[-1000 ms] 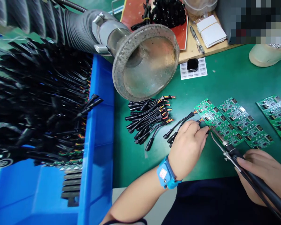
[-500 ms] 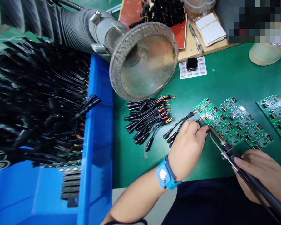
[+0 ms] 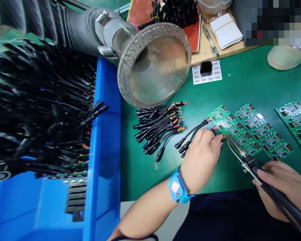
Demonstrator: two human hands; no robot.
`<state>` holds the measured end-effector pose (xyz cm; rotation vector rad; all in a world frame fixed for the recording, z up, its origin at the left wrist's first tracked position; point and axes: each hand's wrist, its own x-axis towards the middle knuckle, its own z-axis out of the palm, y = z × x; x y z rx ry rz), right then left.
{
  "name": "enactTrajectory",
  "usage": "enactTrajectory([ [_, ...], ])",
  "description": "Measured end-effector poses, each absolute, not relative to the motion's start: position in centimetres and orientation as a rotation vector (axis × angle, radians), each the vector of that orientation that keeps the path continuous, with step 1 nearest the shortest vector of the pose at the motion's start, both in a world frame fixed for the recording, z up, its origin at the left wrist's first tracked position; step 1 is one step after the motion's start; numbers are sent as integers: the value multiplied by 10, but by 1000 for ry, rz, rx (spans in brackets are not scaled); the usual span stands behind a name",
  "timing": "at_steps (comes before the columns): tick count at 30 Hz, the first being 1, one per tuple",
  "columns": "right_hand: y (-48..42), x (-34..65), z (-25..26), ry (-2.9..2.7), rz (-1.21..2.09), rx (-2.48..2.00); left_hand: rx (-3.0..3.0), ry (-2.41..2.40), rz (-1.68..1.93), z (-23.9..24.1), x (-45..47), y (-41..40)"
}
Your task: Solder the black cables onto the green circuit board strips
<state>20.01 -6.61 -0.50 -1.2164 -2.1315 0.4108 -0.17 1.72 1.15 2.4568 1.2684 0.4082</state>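
Observation:
My left hand is closed in a pinch on a black cable, whose coloured wire ends meet the left edge of a green circuit board. Most of that cable is hidden under the hand. My right hand grips a soldering iron with a thin metal feed tube along its side. The iron's tip points at the board edge, just right of my left fingertips. Two more black cables run to the same board above my hand. A second circuit board lies right beside it.
Loose black cables lie in a pile left of the boards. A fume extractor hood hangs over the bench beside a blue bin full of cables. Another board lies far right. A watch face rests on a label sheet.
The soldering iron and my right hand have shifted slightly right, drawing the tip a little away from my left fingertips. My left hand keeps its place.

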Motion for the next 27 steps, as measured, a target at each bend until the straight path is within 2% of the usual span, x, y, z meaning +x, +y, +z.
enactTrajectory([
  [27,-65,202,-4,-2025,596,-1214,2416,1263,463,11,-2,18],
])
